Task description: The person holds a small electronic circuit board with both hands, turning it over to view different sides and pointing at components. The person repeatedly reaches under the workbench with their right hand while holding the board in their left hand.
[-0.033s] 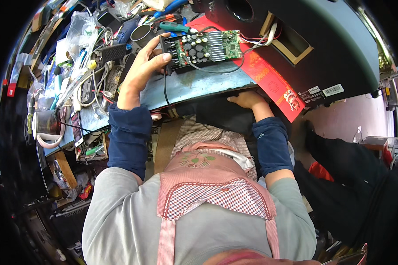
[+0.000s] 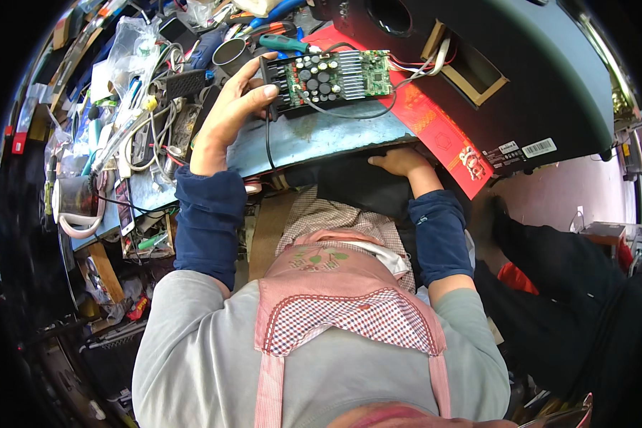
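Note:
My left hand [image 2: 232, 114] is closed on the black end panel of an amplifier circuit board module [image 2: 328, 80]. Its thumb lies across the panel face and its fingers wrap the far side. The green board carries round capacitors and a finned silver heatsink, and its end rests above the table. A black cable [image 2: 267, 143] drops from the panel over the table edge. Below that edge, my right hand [image 2: 405, 164] lies on black cloth [image 2: 357, 182] over my lap, thumb stretched out. Its other fingers are partly hidden, and I see nothing held in it.
A large black speaker cabinet [image 2: 549, 93] stands at right, with wires from its opening to the board. Under them lies a red printed sheet [image 2: 442, 132]. Tangled cables [image 2: 146, 135], a green-handled screwdriver [image 2: 284, 44] and a metal cup [image 2: 230, 55] crowd the blue table [image 2: 321, 139].

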Tool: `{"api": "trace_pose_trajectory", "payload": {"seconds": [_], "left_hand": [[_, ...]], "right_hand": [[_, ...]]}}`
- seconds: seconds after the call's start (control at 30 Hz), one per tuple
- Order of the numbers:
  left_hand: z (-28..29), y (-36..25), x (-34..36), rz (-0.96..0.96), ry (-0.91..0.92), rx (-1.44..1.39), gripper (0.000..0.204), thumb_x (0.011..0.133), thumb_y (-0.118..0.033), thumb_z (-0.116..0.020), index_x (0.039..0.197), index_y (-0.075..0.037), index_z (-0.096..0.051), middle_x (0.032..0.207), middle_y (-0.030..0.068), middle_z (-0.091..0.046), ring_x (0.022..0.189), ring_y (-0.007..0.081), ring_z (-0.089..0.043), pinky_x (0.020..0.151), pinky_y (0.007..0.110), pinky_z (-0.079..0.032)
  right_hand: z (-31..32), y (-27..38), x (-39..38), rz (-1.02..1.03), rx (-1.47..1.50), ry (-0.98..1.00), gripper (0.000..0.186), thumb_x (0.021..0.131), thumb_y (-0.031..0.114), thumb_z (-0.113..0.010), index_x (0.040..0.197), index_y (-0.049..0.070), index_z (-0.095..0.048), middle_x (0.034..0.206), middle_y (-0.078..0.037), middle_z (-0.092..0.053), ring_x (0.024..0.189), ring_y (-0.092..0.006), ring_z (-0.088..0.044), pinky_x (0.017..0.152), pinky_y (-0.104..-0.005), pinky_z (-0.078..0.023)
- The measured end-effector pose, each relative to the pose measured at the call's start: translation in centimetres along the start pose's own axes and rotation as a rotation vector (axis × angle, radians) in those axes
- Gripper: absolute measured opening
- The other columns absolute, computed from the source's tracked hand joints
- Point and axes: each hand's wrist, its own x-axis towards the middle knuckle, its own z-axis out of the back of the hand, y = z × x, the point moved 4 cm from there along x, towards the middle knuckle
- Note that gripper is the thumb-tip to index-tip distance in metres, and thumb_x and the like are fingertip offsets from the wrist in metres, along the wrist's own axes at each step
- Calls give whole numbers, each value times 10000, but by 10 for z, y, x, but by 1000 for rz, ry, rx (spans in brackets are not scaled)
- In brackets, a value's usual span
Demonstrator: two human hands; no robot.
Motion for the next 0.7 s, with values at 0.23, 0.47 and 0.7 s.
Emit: {"api": "trace_pose_trajectory", "payload": {"seconds": [0.23,0.47,0.7], "left_hand": [[1,1,-3,16,-6,-1,941,918,-506,-870,1711,-181,-483,1105,18,-748,949,101,-659,780,272,-524],[3,3,-5,7,12,-27,1015,887,-569,-901,1721,-188,-466,1143,27,-753,979,105,-670,793,274,-540],[3,7,-5,6,-4,-41,1019,890,-578,-910,1723,-193,-465,1161,30,-747,975,109,-663,802,287,-550]], "right_hand": [[1,2,3,-37,2,121,862,1103,730,-450,1518,10,-679,1690,-203,-544,1589,-415,-466,1339,-524,-289],[7,5,-2,-53,8,113,849,1097,721,-476,1535,19,-666,1713,-201,-516,1604,-411,-445,1343,-517,-285],[9,7,-4,-64,19,137,853,1095,720,-483,1573,28,-630,1758,-192,-454,1633,-406,-398,1353,-514,-268]]}}
